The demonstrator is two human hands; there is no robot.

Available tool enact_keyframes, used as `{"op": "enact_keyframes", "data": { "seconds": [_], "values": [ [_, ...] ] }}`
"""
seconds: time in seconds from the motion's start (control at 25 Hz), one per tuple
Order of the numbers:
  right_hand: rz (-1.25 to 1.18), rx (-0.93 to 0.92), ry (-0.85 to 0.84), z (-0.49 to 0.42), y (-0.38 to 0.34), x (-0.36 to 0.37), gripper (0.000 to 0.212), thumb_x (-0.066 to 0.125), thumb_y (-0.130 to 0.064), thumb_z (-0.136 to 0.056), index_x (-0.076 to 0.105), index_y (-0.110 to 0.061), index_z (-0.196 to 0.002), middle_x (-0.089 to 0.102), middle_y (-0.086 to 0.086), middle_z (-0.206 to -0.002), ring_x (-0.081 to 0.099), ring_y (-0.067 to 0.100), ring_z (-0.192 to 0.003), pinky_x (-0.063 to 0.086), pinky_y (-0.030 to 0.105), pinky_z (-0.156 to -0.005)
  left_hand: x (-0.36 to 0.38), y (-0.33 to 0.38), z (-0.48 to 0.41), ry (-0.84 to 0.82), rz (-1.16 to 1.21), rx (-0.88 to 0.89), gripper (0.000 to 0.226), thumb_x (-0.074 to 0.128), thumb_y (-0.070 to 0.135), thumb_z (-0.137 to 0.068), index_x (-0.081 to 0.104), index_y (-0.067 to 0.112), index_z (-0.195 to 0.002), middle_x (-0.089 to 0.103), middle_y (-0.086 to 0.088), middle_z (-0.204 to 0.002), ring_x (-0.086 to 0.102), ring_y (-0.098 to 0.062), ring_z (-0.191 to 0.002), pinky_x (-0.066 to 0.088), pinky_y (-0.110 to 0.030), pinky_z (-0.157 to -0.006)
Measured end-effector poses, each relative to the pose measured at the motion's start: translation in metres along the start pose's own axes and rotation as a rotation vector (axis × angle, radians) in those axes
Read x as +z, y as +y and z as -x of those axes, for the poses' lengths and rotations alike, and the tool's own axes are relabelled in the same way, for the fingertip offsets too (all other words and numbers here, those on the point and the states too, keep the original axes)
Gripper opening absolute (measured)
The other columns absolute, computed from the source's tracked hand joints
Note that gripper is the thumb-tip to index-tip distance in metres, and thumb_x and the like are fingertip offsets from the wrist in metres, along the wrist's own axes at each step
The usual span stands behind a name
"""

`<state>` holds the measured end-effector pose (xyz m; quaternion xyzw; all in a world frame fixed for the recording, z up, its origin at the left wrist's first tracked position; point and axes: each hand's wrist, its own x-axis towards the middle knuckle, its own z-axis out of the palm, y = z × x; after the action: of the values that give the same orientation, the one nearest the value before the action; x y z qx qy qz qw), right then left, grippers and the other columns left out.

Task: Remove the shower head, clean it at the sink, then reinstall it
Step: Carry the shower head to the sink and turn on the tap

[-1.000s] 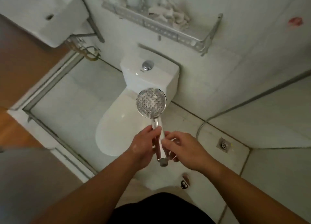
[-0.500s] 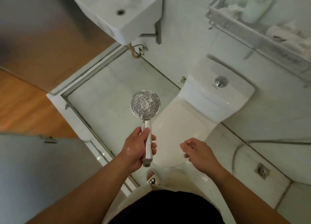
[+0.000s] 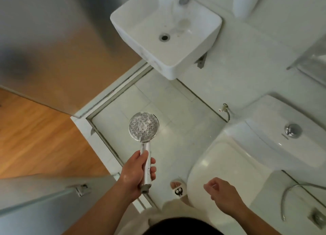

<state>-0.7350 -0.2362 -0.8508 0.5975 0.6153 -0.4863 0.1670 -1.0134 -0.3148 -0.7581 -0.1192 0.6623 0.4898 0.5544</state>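
Chromed and likely slick, light and rigid, the shower head [image 3: 143, 127] is clasped at its handle by the left hand [image 3: 135, 173], while the right hand [image 3: 223, 194] hangs loosely curled, holding nothing.

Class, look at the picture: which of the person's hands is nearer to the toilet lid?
Right. The right hand hovers empty over the front edge of the closed toilet lid. The left hand is off to the lid's left, gripping the shower head by its handle.
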Motion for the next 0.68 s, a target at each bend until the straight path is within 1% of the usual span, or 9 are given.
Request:
{"op": "enact_keyframes", "data": {
  "seconds": [0.16,0.28,0.36,0.4,0.48,0.6,0.68],
  "values": [
    [0.029,-0.073,0.006,-0.047,-0.129,-0.011,0.022,0.061,-0.05,-0.093,0.064,-0.028,-0.091,0.07,-0.009,-0.089,0.068,0.009,-0.084,0.05,0.03,-0.076,-0.027,0.085,-0.047,-0.004,-0.006,0.013,0.024,0.049,0.025,-0.104,0.058,0.005,-0.114,0.059,-0.013,-0.087,0.053,-0.019,-0.058,0.048,-0.032,-0.052],
    [-0.04,-0.109,0.07,-0.084,-0.225,-0.011,0.026,0.061,-0.05,-0.093,0.065,-0.025,-0.096,0.071,-0.006,-0.091,0.069,0.012,-0.086,0.051,0.03,-0.078,-0.052,0.14,-0.093,-0.069,-0.007,0.0,0.023,0.051,0.025,-0.104,0.058,0.006,-0.113,0.059,-0.013,-0.087,0.053,-0.019,-0.057,0.047,-0.032,-0.05],
    [-0.107,-0.099,0.121,-0.106,-0.278,-0.01,0.028,0.06,-0.051,-0.094,0.065,-0.025,-0.1,0.071,-0.006,-0.09,0.07,0.01,-0.082,0.052,0.029,-0.076,-0.067,0.185,-0.125,-0.132,-0.074,-0.014,0.022,0.051,0.025,-0.103,0.058,0.005,-0.111,0.06,-0.013,-0.085,0.053,-0.019,-0.056,0.047,-0.031,-0.05],
    [-0.152,-0.087,0.138,-0.11,-0.292,-0.008,0.028,0.06,-0.051,-0.094,0.065,-0.025,-0.102,0.072,-0.006,-0.091,0.071,0.009,-0.08,0.055,0.03,-0.076,-0.072,0.202,-0.134,-0.133,-0.117,-0.011,0.022,0.052,0.025,-0.103,0.058,0.005,-0.111,0.06,-0.013,-0.085,0.053,-0.019,-0.056,0.047,-0.031,-0.05],
    [-0.256,-0.027,0.2,-0.118,-0.318,-0.007,0.028,0.06,-0.052,-0.093,0.065,-0.026,-0.101,0.072,-0.007,-0.092,0.072,0.009,-0.077,0.06,0.037,-0.08,-0.079,0.255,-0.159,-0.165,-0.234,-0.004,0.023,0.051,0.024,-0.103,0.059,0.004,-0.11,0.06,-0.013,-0.085,0.053,-0.019,-0.056,0.047,-0.032,-0.051],
    [-0.344,0.068,0.266,-0.108,-0.325,-0.002,0.022,0.061,-0.05,-0.093,0.066,-0.029,-0.096,0.073,-0.009,-0.088,0.072,0.007,-0.072,0.061,0.038,-0.08,-0.069,0.323,-0.18,-0.227,-0.359,0.027,0.022,0.05,0.023,-0.104,0.058,0.003,-0.107,0.059,-0.013,-0.084,0.052,-0.02,-0.056,0.046,-0.032,-0.051],
    [-0.418,0.138,0.324,-0.106,-0.323,-0.006,0.02,0.064,-0.047,-0.091,0.068,-0.027,-0.092,0.074,-0.008,-0.083,0.072,0.006,-0.068,0.061,0.04,-0.079,-0.047,0.36,-0.195,-0.265,-0.381,0.048,0.021,0.051,0.023,-0.104,0.058,0.004,-0.106,0.059,-0.012,-0.083,0.051,-0.02,-0.056,0.046,-0.032,-0.05]
  ]
}}
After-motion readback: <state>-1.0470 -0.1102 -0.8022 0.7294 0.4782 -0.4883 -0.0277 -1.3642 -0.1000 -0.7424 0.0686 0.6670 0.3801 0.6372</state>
